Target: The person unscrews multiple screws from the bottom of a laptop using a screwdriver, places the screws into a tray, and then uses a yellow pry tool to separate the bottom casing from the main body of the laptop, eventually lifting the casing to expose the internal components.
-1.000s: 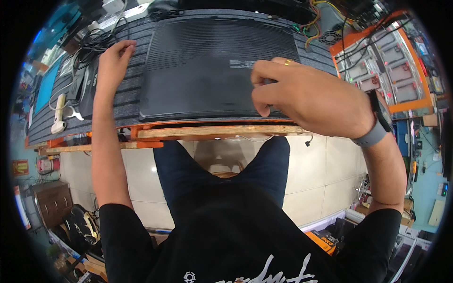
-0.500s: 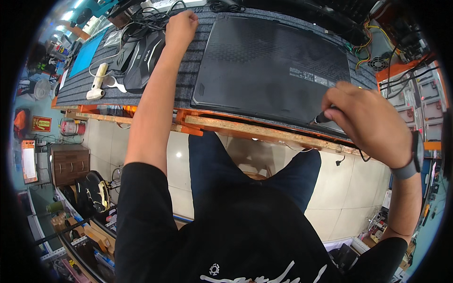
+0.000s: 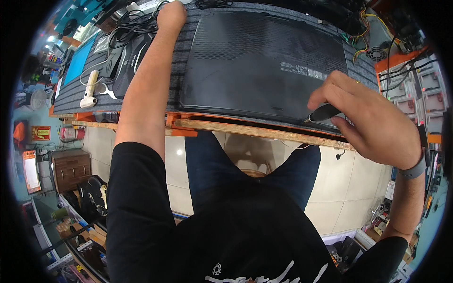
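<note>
A large black laptop [image 3: 255, 70] lies bottom side up on the striped grey mat, close to the bench's front edge. My right hand [image 3: 373, 120] grips a black screwdriver [image 3: 325, 112], thumb below and fingers over it. The screwdriver's tip meets the laptop near its front edge, toward the right. My left hand [image 3: 171, 17] is stretched far out to the bench's back, left of the laptop, beside a bundle of black cables [image 3: 134, 23]. Its fingers are curled and turned away, so anything in them is hidden.
Left of my forearm lie a black-and-grey case [image 3: 134, 61], a cream-coloured handled tool [image 3: 89, 89] and a blue sheet [image 3: 79, 66]. Coloured wires [image 3: 363, 35] and a small fan [image 3: 376, 53] are at the back right. A wooden edge [image 3: 255, 133] runs along the bench front.
My left hand has moved farther toward the back of the bench. My right fingers have loosened and shifted on the screwdriver, showing more of its handle. The whole view has shifted slightly.
</note>
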Motion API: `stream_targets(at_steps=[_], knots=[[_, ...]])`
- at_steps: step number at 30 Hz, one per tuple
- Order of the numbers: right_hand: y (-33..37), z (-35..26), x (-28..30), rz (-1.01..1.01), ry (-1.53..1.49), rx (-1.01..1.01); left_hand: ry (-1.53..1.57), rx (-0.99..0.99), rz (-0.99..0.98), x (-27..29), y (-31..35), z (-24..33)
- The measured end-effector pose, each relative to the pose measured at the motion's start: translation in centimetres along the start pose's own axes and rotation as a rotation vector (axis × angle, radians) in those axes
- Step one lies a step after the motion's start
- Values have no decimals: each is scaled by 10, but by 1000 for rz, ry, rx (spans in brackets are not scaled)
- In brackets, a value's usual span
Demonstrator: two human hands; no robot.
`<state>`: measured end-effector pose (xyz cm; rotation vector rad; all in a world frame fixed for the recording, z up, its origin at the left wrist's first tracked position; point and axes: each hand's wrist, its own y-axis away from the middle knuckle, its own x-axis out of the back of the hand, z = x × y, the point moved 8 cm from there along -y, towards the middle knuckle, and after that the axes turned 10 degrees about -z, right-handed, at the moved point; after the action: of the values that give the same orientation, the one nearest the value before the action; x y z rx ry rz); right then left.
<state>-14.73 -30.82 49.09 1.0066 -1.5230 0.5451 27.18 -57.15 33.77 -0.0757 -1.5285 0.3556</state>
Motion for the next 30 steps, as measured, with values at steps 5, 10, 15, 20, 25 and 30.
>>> stream_targets(at_steps=[5,10,15,20,25,30], knots=[[-8,11,-7,-291,122,-209,184,105,-193,12,-17,-30],[-9,4,-6,-246,134,-127,629,167,111,127,68,18],[-1,0,3,-29,105,86,790,-359,-27,136,139,93],[-6,-3,-2,-116,193,39,723,-846,-297,139,242,208],[0,-2,2,-79,236,-28,680,-970,-403,121,292,257],[0,3,-4,-122,234,-67,710,-975,-328,110,300,275]])
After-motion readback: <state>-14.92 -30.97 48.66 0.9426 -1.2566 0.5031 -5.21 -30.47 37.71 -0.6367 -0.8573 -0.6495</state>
